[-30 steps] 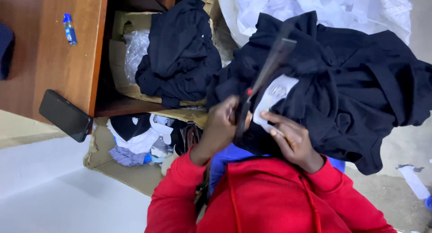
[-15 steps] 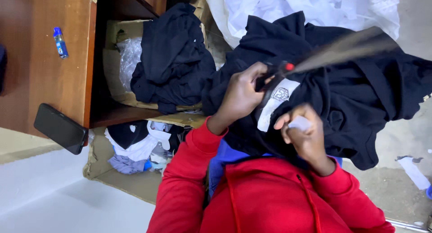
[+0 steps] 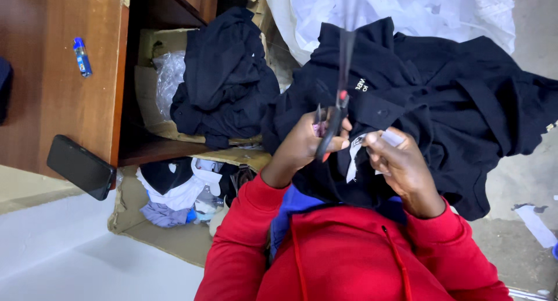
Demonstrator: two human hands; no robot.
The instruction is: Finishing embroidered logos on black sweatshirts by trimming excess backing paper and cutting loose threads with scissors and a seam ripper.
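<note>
A black garment point(image 3: 465, 103) lies bunched over my lap, in front of my red hoodie. My left hand point(image 3: 305, 147) is shut on a pair of scissors point(image 3: 343, 97) with dark handles and a red pivot. The blades point up and away from me, over the cloth. My right hand point(image 3: 404, 170) pinches a white label point(image 3: 353, 155) sewn into the garment, just right of the scissor handles. A small pale scrap point(image 3: 393, 138) sits at its fingertips.
A wooden desk point(image 3: 58, 74) at left carries a blue lighter point(image 3: 81, 57) and a black phone point(image 3: 80, 166) at its edge. Dark clothes point(image 3: 224, 80) are piled on cardboard under it. A box of mixed clothes point(image 3: 174, 190) and a white plastic sack point(image 3: 418, 10) lie nearby.
The scissors have swung from pointing right to pointing straight up. My left hand moved down toward the label, and my right hand still grips the label.
</note>
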